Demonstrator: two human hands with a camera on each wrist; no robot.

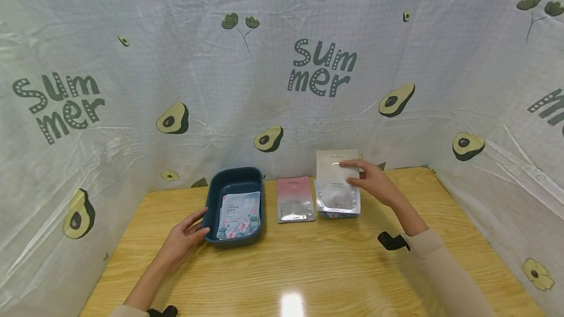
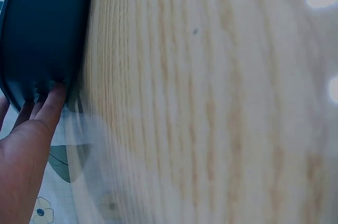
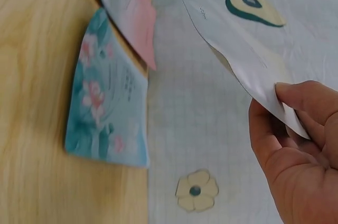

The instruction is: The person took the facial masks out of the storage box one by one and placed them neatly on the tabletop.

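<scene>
My right hand point(image 1: 374, 182) pinches the edge of a silver-white face mask sachet point(image 1: 337, 180) between thumb and fingers. In the right wrist view that sachet slants above a blue lotus-print sachet point(image 3: 108, 97) lying on the table, which the head view shows mostly covered. Left of it lies a pink and silver sachet point(image 1: 295, 197). Fingers fairly straight, my left hand point(image 1: 187, 238) touches the outer left side of a dark blue plastic basket point(image 1: 211, 194). Inside the basket lie blue lotus-print sachets point(image 1: 240, 214), one on top of another.
The wooden table point(image 1: 286, 268) meets a pale cloth backdrop point(image 1: 220, 87) printed with avocados and lettering, which rises behind and at both sides. The basket and sachets stand along the table's back edge. Glare shows on the front of the tabletop.
</scene>
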